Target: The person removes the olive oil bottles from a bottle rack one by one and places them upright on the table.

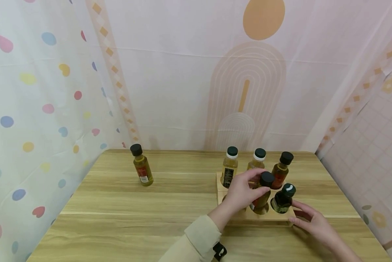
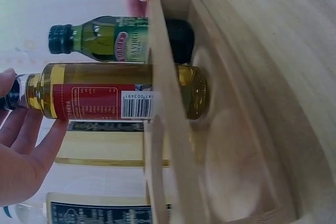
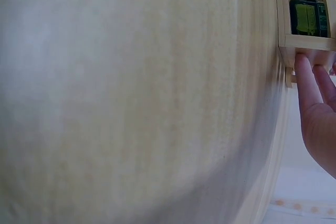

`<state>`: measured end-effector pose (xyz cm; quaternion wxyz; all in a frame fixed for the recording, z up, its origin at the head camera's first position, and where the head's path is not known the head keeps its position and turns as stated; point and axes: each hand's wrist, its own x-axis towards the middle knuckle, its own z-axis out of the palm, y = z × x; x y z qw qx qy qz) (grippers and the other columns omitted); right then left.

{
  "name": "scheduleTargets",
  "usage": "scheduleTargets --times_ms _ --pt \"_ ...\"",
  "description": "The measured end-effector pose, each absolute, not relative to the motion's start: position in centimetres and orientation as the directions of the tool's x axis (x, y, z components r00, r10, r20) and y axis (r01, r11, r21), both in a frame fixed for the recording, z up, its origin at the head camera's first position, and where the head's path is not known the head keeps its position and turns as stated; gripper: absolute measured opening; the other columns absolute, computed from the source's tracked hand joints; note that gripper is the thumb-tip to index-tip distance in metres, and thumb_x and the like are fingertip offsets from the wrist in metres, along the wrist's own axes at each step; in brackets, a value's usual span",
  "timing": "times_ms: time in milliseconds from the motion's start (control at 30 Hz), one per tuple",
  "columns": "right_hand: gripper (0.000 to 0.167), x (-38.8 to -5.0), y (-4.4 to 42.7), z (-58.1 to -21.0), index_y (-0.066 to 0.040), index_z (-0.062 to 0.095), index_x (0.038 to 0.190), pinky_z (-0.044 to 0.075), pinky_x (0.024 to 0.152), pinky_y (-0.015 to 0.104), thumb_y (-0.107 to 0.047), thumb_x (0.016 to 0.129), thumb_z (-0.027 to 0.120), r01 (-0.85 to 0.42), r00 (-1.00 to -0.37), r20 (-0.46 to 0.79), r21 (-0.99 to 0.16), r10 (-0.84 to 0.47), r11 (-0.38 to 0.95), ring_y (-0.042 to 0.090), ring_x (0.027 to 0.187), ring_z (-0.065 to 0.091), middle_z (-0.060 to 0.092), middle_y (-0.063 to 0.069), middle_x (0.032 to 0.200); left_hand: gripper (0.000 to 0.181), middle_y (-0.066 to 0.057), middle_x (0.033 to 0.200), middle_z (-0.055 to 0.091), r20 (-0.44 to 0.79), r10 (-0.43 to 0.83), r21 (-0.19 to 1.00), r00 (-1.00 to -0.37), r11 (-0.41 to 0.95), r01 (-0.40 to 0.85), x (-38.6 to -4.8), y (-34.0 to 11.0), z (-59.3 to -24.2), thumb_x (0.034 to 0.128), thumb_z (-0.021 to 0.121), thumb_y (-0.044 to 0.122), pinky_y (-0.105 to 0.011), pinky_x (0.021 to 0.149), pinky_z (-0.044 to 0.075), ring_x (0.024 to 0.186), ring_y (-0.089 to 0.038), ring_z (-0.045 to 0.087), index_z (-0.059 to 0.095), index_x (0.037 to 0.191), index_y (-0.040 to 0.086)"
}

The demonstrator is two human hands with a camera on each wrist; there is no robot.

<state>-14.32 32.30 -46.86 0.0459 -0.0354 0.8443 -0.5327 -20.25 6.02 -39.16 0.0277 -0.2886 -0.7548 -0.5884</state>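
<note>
My left hand (image 1: 243, 191) pinches a small oil bottle (image 2: 100, 90) by its black cap and neck. That bottle has a red label with a barcode and golden oil inside. It stands in the front middle hole of a two-tier wooden rack (image 1: 278, 216), its lower end below the top board. My right hand (image 1: 317, 223) touches the rack's right end near the front corner, with fingers (image 3: 308, 80) extended against the end panel. Beside the held bottle, a dark green olive oil bottle (image 2: 113, 39) sits in the front right hole.
Two pale oil bottles with green caps, one at the left (image 1: 229, 167) and one in the middle (image 1: 256, 165), stand in the rear row. A red-labelled bottle (image 1: 280, 171) stands rear right. Another red-labelled bottle (image 1: 143, 169) stands alone on the wooden table (image 1: 117, 218). Patterned curtains (image 1: 169, 91) surround it.
</note>
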Motion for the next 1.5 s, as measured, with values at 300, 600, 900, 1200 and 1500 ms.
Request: scheduleTargets --times_ms 300,600,900,1200,1500 --pt "0.063 -14.4 32.3 -46.9 0.012 0.040 0.144 0.054 0.082 0.024 -0.013 0.093 0.070 -0.015 -0.993 -0.036 -0.900 -0.110 0.435 -0.012 0.101 0.050 0.041 0.024 0.145 0.042 0.001 0.111 0.070 0.440 0.393 0.863 -0.807 0.063 0.501 -19.7 5.3 -36.6 0.0856 0.078 0.007 -0.021 0.083 0.054 0.095 -0.001 0.064 0.066 0.126 0.013" --pt "0.063 -14.3 32.2 -46.8 0.012 0.042 0.143 0.054 0.081 0.023 -0.013 0.092 0.071 -0.031 -0.994 -0.019 -0.889 -0.104 0.456 -0.012 0.100 0.050 0.042 0.028 0.144 0.044 0.000 0.112 0.071 0.456 0.395 0.853 -0.798 0.063 0.518 -19.0 4.2 -34.9 0.0863 0.078 0.008 -0.021 0.084 0.054 0.097 -0.003 0.065 0.065 0.128 0.014" --pt "0.065 -14.2 32.3 -46.8 0.012 0.039 0.144 0.053 0.081 0.022 -0.013 0.093 0.070 0.012 -0.993 -0.063 -0.896 -0.101 0.444 -0.015 0.099 0.048 0.035 0.033 0.148 0.042 -0.008 0.110 0.070 0.460 0.371 0.861 -0.806 0.033 0.507 -19.1 1.9 -34.2 0.0851 0.078 0.004 -0.026 0.084 0.055 0.098 -0.013 0.066 0.067 0.126 0.010" --pt "0.066 -14.3 32.2 -46.8 0.012 0.038 0.144 0.053 0.082 0.022 -0.013 0.093 0.071 0.022 -0.992 -0.074 -0.896 -0.100 0.443 -0.015 0.099 0.048 0.036 0.034 0.147 0.042 -0.014 0.111 0.068 0.461 0.296 0.869 -0.836 0.040 0.494 -19.7 -1.3 -34.2 0.0854 0.076 0.002 -0.032 0.085 0.057 0.099 -0.024 0.067 0.065 0.126 0.005" --pt "0.066 -14.3 32.2 -46.8 0.014 0.038 0.143 0.053 0.082 0.022 -0.012 0.093 0.070 -0.006 -0.992 -0.049 -0.894 -0.113 0.447 -0.015 0.098 0.048 0.036 0.036 0.146 0.040 -0.014 0.112 0.068 0.486 0.221 0.859 -0.846 0.057 0.509 -20.7 -4.5 -34.8 0.0834 0.076 -0.002 -0.036 0.085 0.057 0.099 -0.028 0.067 0.067 0.122 0.003"
